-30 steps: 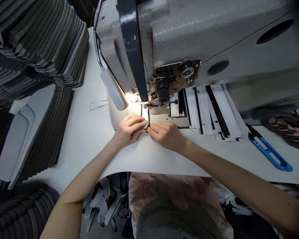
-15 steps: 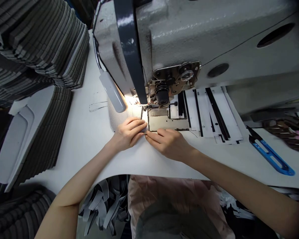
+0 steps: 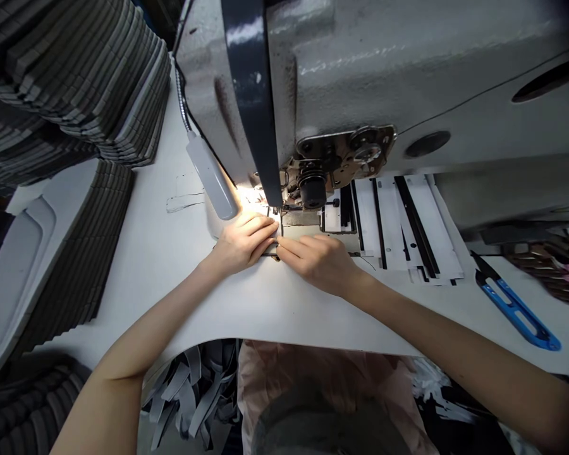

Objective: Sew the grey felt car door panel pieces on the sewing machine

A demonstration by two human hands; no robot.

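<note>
both hands sit close together at the front of the machine, low on the white sewing table (image 3: 284,316). the left hand (image 3: 243,245) lies curled, its fingers (image 3: 260,230) pressed down and pointing right, and the right hand (image 3: 320,264) comes in from the other side, its fingertips (image 3: 284,248) meeting the left hand's in a narrow pinch. between them they hold a pale padded piece (image 3: 213,226), mostly hidden under the left hand, with only a sliver showing behind the wrist and a thin dark edge showing at the fingertips. it lies just in front of the presser foot (image 3: 275,215), at the near edge of the steel needle plate (image 3: 308,231).

the risk here looks like the fingers themselves: they work very near the needle, so a run of the machine with the pinch this tight could catch a fingertip. a slip in the grip could also let the layers shift or bunch under the foot, skewing the seam. the bright glare from the lamp (image 3: 212,177) may hide the edge.

above rises the grey sewing machine head (image 3: 384,69). to the right lie white strips with black bands (image 3: 422,227) and blue-handled thread snips (image 3: 514,309). to the left stand tall stacks of grey shaped pieces (image 3: 76,76). below the table edge, loose grey strips (image 3: 189,398) lie in a heap.
</note>
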